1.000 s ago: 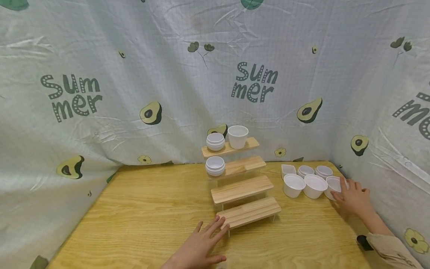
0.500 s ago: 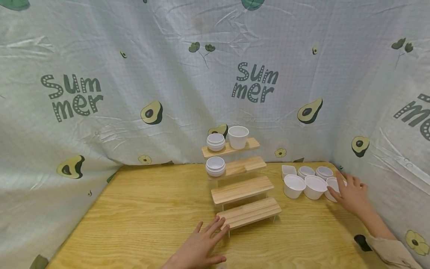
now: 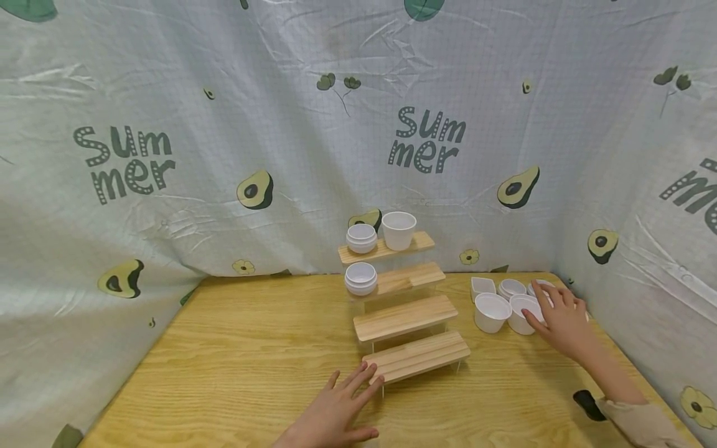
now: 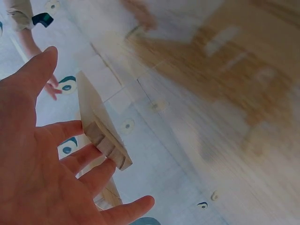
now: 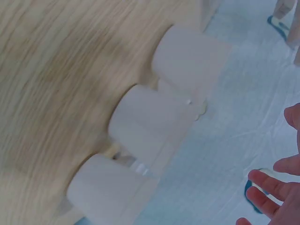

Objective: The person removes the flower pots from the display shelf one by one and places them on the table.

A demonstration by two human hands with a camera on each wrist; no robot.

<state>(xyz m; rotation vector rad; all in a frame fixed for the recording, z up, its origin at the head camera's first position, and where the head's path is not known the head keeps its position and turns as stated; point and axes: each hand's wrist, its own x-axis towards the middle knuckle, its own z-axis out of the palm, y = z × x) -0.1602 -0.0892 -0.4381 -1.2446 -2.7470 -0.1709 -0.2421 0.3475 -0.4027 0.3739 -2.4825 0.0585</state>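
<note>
Right hand (image 3: 566, 323) at the white cups (image 3: 493, 314), grip wide, holding nothing.
Pinch one rim cleanly; let the spread left hand (image 3: 335, 407) steady the lowest shelf (image 3: 420, 356).

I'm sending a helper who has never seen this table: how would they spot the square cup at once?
Find the wooden stand on the table, then look to its right, where white cups stand in two rows. The square cup is at the left end of the back row. Its four-cornered rim sets it apart from its round-rimmed neighbours.
</note>
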